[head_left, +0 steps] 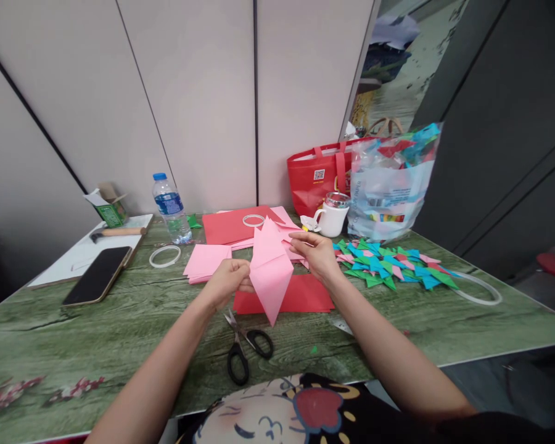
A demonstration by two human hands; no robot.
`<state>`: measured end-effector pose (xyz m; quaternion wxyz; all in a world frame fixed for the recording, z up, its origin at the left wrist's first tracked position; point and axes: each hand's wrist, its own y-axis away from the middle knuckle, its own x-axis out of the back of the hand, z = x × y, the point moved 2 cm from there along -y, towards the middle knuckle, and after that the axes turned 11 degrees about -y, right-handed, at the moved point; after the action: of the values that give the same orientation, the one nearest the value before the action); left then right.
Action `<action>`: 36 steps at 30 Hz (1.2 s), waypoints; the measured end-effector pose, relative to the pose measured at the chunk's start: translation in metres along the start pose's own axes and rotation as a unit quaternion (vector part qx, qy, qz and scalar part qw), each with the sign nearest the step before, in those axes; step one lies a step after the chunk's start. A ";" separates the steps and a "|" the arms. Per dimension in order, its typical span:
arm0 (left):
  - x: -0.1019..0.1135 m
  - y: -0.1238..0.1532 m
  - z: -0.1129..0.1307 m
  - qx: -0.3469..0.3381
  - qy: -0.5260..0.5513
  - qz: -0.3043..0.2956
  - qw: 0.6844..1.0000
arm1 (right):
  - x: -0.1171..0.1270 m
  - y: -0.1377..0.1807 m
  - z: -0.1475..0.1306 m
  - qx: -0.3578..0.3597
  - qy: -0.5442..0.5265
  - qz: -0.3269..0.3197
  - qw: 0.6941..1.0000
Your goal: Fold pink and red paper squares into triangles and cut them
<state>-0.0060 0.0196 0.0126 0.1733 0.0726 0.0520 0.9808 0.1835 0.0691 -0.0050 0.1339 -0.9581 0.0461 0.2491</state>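
Observation:
I hold a folded pink paper (271,271), kite-shaped with its point down, above the table. My left hand (230,280) pinches its left edge, fingers closed on it. My right hand (315,253) grips its upper right flap between thumb and fingers. Under the paper lie red sheets (305,296). A stack of pink sheets (206,262) sits just left of my left hand. Black-handled scissors (243,348) lie on the table below the paper, close to my body.
A pile of folded green, blue and pink triangles (388,268) lies to the right. Behind stand a white mug (332,216), plastic bag (391,185), red bag (317,179) and water bottle (171,209). A phone (97,274), hammer (118,232) and white ring (164,256) are at left.

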 end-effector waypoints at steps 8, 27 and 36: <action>0.008 -0.003 -0.002 -0.010 0.037 0.057 0.998 | -0.019 0.015 -0.008 -0.061 0.068 -0.185 0.978; 0.000 -0.003 -0.028 -0.096 -0.505 -0.088 0.853 | 0.039 -0.026 0.010 0.092 0.579 -0.059 0.808; 0.005 -0.007 -0.031 -0.121 -0.546 -0.067 0.826 | 0.023 -0.016 0.023 0.097 0.535 -0.211 0.812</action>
<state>-0.0135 0.0255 -0.0183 0.2465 0.5709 -0.1651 0.7656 0.1955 0.0908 -0.0319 0.2296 -0.9083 -0.0690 -0.3428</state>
